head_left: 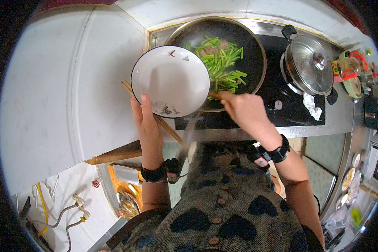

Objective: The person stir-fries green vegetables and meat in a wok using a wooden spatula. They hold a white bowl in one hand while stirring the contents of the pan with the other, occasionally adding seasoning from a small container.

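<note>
My left hand (148, 123) grips the lower left rim of a white bowl (173, 78) with a dark edge and small painted designs. The bowl looks empty and is tilted beside and partly over the wok. A pair of wooden chopsticks (170, 130) passes beneath the bowl, close to my left fingers. My right hand (245, 110) is closed on a brown handle (219, 94) at the wok's near side; its far end is hidden or blurred. Inside the dark wok (255, 63) lie cut green stalks (220, 63) with pieces of meat (209, 51).
Right of the wok, a lidded steel pot (312, 63) stands on the black glass hob (271, 85), a crumpled white cloth or tissue (312, 107) beside it. Jars and containers (349, 69) crowd the far right. At lower left are a cleaver (126, 174) and water pipes (63, 214).
</note>
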A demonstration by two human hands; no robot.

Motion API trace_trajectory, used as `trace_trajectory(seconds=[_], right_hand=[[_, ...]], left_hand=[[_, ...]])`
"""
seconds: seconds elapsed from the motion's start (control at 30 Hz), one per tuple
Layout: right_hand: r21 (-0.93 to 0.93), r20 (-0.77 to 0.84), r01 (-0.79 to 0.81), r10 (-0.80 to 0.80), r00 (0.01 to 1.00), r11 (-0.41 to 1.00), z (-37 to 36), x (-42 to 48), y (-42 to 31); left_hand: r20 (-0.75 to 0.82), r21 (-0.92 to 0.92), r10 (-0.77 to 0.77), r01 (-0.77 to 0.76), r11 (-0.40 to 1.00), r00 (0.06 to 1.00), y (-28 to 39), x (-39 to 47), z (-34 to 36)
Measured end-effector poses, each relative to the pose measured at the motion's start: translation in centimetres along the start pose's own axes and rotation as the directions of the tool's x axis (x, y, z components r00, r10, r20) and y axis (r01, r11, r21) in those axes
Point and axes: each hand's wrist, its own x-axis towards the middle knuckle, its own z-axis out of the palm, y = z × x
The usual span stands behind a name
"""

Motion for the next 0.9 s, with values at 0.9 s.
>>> trace_trajectory(seconds=[0.9], right_hand=[[-0.232,-0.039,-0.04,0.032,0.999,0.972,0.7,3.9,7.2]], left_hand=[[-0.167,-0.245,-0.036,-0.006,0.97,0.985,1.6,-3.0,4.0]])
